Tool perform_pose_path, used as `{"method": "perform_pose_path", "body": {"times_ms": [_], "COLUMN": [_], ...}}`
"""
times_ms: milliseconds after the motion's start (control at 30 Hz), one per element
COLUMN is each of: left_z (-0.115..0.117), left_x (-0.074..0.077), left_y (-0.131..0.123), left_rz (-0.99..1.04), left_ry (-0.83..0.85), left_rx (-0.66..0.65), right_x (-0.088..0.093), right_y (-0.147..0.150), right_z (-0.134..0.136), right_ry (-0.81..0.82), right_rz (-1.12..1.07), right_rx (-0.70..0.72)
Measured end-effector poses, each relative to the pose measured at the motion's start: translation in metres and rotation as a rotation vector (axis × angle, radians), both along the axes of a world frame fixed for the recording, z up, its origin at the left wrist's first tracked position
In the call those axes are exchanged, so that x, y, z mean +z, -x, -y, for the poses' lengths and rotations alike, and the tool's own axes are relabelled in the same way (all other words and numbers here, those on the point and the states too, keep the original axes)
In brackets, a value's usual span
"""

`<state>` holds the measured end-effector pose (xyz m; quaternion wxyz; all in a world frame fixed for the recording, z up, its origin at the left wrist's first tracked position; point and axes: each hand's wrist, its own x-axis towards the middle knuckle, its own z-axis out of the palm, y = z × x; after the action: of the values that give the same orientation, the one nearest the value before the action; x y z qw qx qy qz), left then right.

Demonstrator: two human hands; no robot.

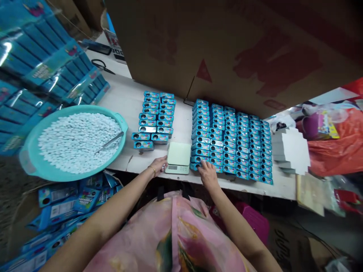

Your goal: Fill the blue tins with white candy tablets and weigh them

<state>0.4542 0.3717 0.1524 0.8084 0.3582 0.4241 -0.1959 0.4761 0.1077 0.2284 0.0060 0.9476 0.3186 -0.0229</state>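
Note:
A small pale green scale (178,156) sits at the near edge of the white table (124,98). My left hand (159,164) rests against the scale's left side, fingers curled; whether it grips anything is unclear. My right hand (206,173) lies on the nearest blue tin (196,165) at the front of a large block of blue tins (235,141), fingers bent over it. A smaller stack of blue tins (154,119) stands left of the scale.
A teal basin (34,166) of white tablets with a metal scoop (110,142) overhangs the table's left edge. Wrapped blue packs (42,64) pile at left, more below. A big cardboard box (227,49) looms behind. Scissors (101,66) lie far left; white folded cartons (292,149) at right.

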Motion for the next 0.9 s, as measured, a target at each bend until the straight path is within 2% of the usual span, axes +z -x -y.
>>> {"method": "perform_pose_path", "body": {"times_ms": [133,200,267,367,433,567,633,733,800,900], "left_z": [0.009,0.006,-0.001,-0.016,-0.026,-0.032,-0.026,-0.011,-0.001,0.007], "left_x": [-0.004,-0.003,0.0,0.009,0.018,0.038,0.047,0.057,0.059,0.058], "left_y": [-0.007,-0.007,-0.003,0.009,0.024,0.055,0.066,0.075,0.078,0.086], "left_rz": [0.008,0.007,0.009,0.019,0.031,0.051,0.061,0.073,0.057,-0.023], "left_ry": [-0.003,-0.005,-0.012,-0.023,0.05,0.308,0.382,0.498,0.563,0.615], "left_rx": [-0.038,-0.034,-0.006,0.058,0.111,0.271,0.3,0.249,0.217,0.181], "right_x": [0.032,0.048,0.056,0.05,0.04,0.028,0.029,0.031,0.027,0.015], "right_y": [0.017,0.019,0.013,-0.009,-0.025,-0.036,-0.026,0.005,0.026,0.047], "right_z": [-0.001,-0.014,-0.036,-0.074,-0.09,-0.093,-0.089,-0.097,-0.109,-0.123], "right_ry": [-0.043,-0.067,-0.083,-0.069,-0.041,-0.078,-0.144,-0.199,-0.176,-0.131], "right_rz": [0.006,0.009,-0.007,-0.04,-0.052,-0.028,-0.02,-0.131,-0.23,-0.305], "right_rx": [-0.054,-0.054,-0.004,0.1,0.144,0.207,0.244,0.384,0.48,0.52]}}
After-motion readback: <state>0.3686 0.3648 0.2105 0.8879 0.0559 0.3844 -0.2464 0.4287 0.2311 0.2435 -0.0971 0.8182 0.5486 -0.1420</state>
